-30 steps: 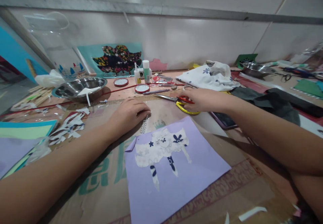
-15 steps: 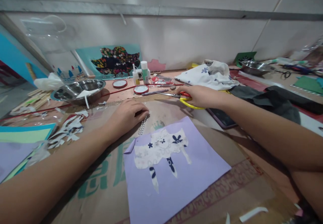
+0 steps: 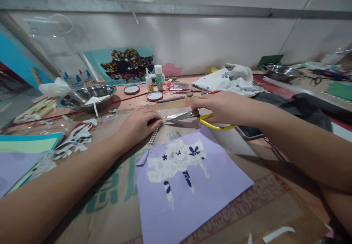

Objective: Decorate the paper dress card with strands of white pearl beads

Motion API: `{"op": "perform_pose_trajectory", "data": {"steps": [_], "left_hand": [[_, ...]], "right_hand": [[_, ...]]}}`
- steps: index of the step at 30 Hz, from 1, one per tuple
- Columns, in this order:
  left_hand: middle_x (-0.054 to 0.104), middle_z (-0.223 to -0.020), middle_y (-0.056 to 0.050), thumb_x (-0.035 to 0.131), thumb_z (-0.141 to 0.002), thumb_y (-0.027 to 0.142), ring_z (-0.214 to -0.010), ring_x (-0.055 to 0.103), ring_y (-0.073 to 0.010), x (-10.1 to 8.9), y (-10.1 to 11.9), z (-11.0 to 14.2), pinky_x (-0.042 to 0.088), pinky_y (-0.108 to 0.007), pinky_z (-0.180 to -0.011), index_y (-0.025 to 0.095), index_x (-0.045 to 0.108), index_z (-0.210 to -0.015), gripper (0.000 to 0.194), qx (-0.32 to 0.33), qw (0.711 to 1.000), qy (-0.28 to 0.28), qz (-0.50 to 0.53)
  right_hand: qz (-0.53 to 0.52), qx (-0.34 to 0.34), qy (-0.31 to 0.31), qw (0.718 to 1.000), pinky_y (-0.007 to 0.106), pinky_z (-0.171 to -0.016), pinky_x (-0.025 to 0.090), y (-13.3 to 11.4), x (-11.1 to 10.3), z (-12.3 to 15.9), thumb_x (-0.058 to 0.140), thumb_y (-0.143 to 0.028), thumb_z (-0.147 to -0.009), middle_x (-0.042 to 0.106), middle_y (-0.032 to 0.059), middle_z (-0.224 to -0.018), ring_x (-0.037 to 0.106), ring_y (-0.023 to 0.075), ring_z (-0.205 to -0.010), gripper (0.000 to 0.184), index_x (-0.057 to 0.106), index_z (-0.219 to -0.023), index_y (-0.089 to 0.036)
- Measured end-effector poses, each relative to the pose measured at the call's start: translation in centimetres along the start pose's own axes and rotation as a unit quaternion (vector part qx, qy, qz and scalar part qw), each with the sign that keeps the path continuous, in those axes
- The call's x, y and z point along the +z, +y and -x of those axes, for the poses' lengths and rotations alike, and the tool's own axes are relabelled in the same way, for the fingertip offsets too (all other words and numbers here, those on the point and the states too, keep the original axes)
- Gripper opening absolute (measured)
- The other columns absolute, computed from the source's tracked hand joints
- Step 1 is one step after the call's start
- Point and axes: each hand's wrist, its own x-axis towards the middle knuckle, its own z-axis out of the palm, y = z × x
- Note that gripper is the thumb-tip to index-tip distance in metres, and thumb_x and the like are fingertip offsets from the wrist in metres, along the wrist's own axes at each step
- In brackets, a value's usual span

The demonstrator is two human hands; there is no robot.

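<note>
A strip of pearl beads (image 3: 154, 134) is pinched in my left hand (image 3: 141, 124), its rows hanging from the fingertips onto the cardboard. My right hand (image 3: 220, 108) grips a pair of scissors (image 3: 206, 119) with red and yellow handles. The blades are slightly apart, and their tips point left, close to my left fingertips. Below both hands lies a purple sheet (image 3: 214, 196) with a white fabric sheep shape (image 3: 167, 167) on it, patterned with dark blue flowers and dotted with a few beads. One corner of the sheet is folded over.
A cardboard sheet (image 3: 115, 214) covers the work surface. Fabric scraps (image 3: 74, 139) and a metal bowl (image 3: 101, 91) are at left. Behind stand a glue bottle (image 3: 149, 80) and a glue stick (image 3: 158, 78). White patterned cloth (image 3: 231, 80) and a phone (image 3: 250, 132) lie at right.
My right hand has brought the scissors toward me and their tips near my left hand; the blades now show more fully. The left hand keeps its hold on the beads.
</note>
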Motion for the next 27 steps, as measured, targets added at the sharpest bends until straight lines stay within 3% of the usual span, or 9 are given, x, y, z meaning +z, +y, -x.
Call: {"op": "perform_pose_trajectory", "data": {"steps": [6,13,22,27], "left_hand": [[0.076,-0.089,-0.004,0.056,-0.095,0.03,-0.088,0.067,-0.0205,0.0,0.0,0.0,0.05,-0.037,-0.087,0.02,0.071,-0.088,0.019,0.003,1.0,0.003,0.001],[0.076,-0.089,-0.005,0.057,-0.094,0.028,-0.087,0.067,-0.0213,-0.1,0.2,0.0,0.05,-0.037,-0.086,0.02,0.072,-0.087,0.019,-0.001,1.0,0.002,-0.001],[0.076,-0.088,-0.005,0.057,-0.094,0.028,-0.086,0.067,-0.0213,0.0,0.0,0.0,0.049,-0.037,-0.085,0.02,0.071,-0.088,0.017,0.002,1.0,0.003,-0.002],[0.076,-0.087,-0.005,0.058,-0.094,0.026,-0.085,0.067,-0.0213,0.0,0.1,0.0,0.049,-0.036,-0.085,0.018,0.072,-0.086,0.018,0.008,1.0,0.007,-0.001]], "right_hand": [[-0.008,0.002,0.003,1.0,0.028,-0.059,0.034,0.2,-0.6,0.2,0.065,-0.03,-0.081,0.073,0.0026,-0.105,0.065,0.0228,-0.083,0.032,0.065,-0.113,-0.031],[0.013,-0.014,0.01,1.0,0.027,-0.059,0.032,-0.1,0.1,0.1,0.063,-0.027,-0.082,0.073,0.0026,-0.107,0.065,0.0203,-0.079,0.034,0.063,-0.116,-0.03],[0.045,-0.02,0.0,0.999,0.026,-0.057,0.026,-0.7,0.5,0.0,0.065,-0.02,-0.077,0.074,0.003,-0.098,0.063,0.0191,-0.074,0.04,0.065,-0.116,-0.03],[0.069,-0.043,0.03,0.996,0.025,-0.056,0.021,-0.9,0.9,0.0,0.063,-0.018,-0.079,0.073,0.0024,-0.089,0.06,0.0166,-0.068,0.039,0.065,-0.116,-0.028]]}}
